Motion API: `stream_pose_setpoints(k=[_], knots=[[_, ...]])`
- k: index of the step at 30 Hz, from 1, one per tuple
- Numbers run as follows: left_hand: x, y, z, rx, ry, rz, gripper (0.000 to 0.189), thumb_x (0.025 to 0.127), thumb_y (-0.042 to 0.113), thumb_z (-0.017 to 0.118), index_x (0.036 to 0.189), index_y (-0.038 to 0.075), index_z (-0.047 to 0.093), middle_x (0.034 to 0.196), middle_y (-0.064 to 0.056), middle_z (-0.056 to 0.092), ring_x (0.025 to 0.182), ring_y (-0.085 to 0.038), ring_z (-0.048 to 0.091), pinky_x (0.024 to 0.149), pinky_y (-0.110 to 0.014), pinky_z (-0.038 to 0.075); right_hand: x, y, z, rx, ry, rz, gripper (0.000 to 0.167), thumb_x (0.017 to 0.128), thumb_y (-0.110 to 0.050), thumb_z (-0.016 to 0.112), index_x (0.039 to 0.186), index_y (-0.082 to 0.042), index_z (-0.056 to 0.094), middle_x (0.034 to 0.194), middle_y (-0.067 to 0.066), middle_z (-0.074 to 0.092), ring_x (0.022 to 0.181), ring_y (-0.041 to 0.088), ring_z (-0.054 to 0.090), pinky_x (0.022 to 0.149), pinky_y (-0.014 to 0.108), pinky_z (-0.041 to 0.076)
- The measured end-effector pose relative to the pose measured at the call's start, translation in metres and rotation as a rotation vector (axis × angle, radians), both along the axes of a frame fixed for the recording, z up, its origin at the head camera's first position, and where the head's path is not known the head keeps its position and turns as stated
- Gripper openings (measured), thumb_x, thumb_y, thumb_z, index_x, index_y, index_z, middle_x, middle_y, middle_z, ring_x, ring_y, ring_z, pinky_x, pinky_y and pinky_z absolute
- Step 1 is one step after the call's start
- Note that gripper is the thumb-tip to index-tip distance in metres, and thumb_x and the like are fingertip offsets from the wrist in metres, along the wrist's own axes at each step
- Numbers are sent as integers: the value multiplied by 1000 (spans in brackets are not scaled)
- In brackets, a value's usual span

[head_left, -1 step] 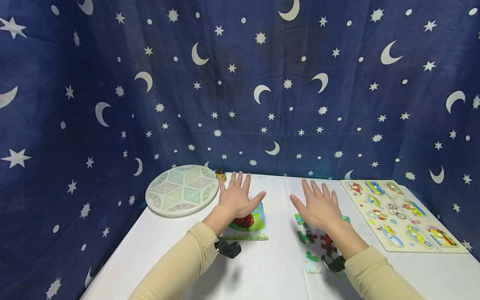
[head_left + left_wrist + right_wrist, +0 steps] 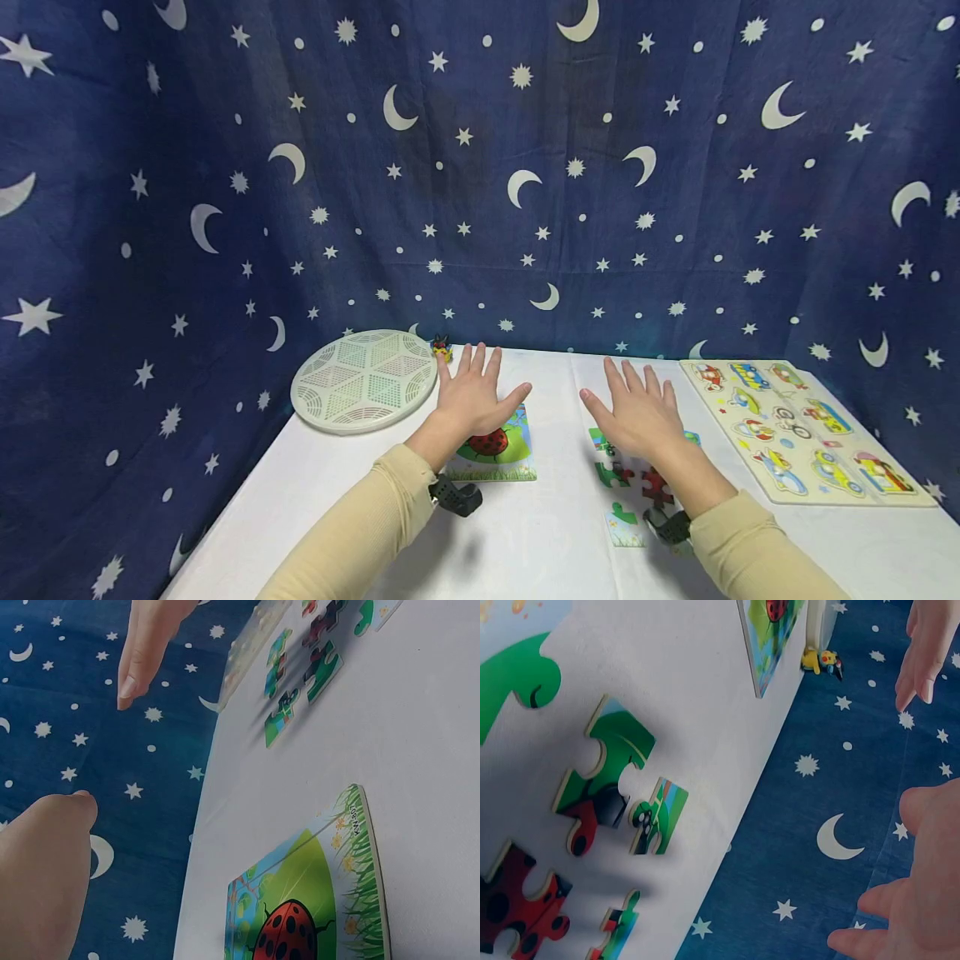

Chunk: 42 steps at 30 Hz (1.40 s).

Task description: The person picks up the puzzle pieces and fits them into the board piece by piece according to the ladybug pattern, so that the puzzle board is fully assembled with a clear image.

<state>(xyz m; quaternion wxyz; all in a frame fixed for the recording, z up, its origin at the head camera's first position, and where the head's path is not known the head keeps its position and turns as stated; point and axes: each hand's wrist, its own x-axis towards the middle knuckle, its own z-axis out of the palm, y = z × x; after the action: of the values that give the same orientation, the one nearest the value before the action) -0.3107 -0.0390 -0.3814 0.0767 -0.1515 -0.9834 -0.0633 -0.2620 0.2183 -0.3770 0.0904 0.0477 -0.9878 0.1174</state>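
Both hands hover over the white table with fingers spread and straight, holding nothing. My left hand (image 2: pixel 474 402) is above a square puzzle board (image 2: pixel 517 462) printed with a red ladybug on a green leaf, covering its far left part. In the left wrist view that ladybug board (image 2: pixel 322 862) lies flat on the table. Over several loose jigsaw pieces, green, red and black, is my right hand (image 2: pixel 641 417), which hides some of them. A red and black jigsaw piece (image 2: pixel 517 900) and a green one (image 2: pixel 604 761) lie apart in the right wrist view.
A round pale perforated board (image 2: pixel 363 382) lies at the back left, beside a small yellow and black toy figure (image 2: pixel 442 347). On the right lies a wooden vehicle-picture board (image 2: pixel 806 433). A blue star-and-moon curtain (image 2: pixel 480 167) hangs along the table's back edge and sides.
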Motion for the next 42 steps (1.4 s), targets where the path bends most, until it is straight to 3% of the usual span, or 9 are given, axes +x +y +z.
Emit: stream_pose_setpoints(k=[9,15,24,30,37,42], knots=[[6,-6,0,8,-18,-21,95,95,82,19,165,18,23,169,-11,18,156,-32,10,116,-72,-2,3,1,-1,-3,-11,7,91,102,-69,33,160,1,25,161,34,23,146,61,11,115,74,0],[18,-19,-10,25,-26,-44,93,96,80,22,165,17,25,168,-13,22,156,-32,11,116,-72,-1,7,4,-10,-22,0,23,89,103,-67,35,159,2,28,160,35,26,145,62,13,114,76,2],[55,-45,-39,108,-5,-86,90,98,77,31,161,13,36,165,-14,31,154,-35,18,116,-72,7,17,15,-28,-5,9,37,90,102,-67,38,157,3,33,159,35,26,145,61,13,112,77,0],[77,-56,-69,236,-73,-98,90,99,73,35,157,4,39,161,-21,35,152,-42,22,115,-73,13,25,22,-38,-39,-35,49,89,103,-67,36,155,5,36,157,36,29,143,62,20,110,79,9],[81,-66,-106,315,7,-61,79,102,63,41,153,1,45,158,-18,42,147,-40,34,120,-61,20,27,24,-44,-108,-74,57,84,104,-66,34,152,3,41,150,33,42,129,59,40,95,77,28],[81,-70,-111,325,78,-48,75,102,54,50,147,-5,49,153,-24,45,144,-41,39,120,-58,24,23,23,-46,-156,-89,89,63,107,-47,45,144,3,52,141,31,52,126,56,47,98,75,33]])
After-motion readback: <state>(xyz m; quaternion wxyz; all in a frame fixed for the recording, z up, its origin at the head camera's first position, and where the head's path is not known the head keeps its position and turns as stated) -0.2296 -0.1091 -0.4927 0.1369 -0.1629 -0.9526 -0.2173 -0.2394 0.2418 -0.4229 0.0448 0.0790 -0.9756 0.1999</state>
